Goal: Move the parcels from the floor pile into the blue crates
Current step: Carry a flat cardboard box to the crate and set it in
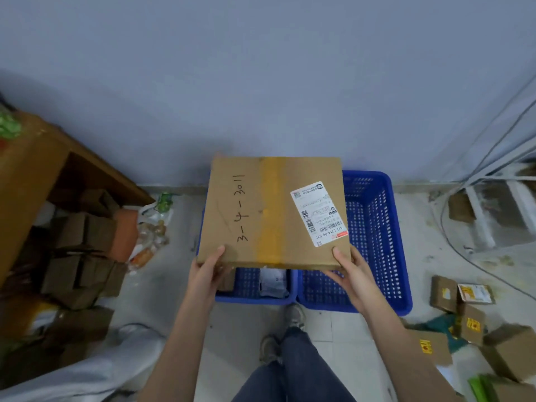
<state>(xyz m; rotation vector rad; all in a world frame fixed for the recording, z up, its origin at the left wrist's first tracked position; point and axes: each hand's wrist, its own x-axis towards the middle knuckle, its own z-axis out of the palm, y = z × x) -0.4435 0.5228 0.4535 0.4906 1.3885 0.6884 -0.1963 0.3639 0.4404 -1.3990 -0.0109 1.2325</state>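
While both thumbs press its top, the left hand (pixel 206 269) and right hand (pixel 352 271) grip a flat brown cardboard parcel (pixel 274 213) above two blue perforated plastic crates (pixel 374 242).

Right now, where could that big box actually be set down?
The right-hand blue plastic crate shows only bare mesh. The left blue crate, mostly hidden under the large brown cardboard box, already holds a small white parcel. The floor at right is crowded with small cardboard parcels.
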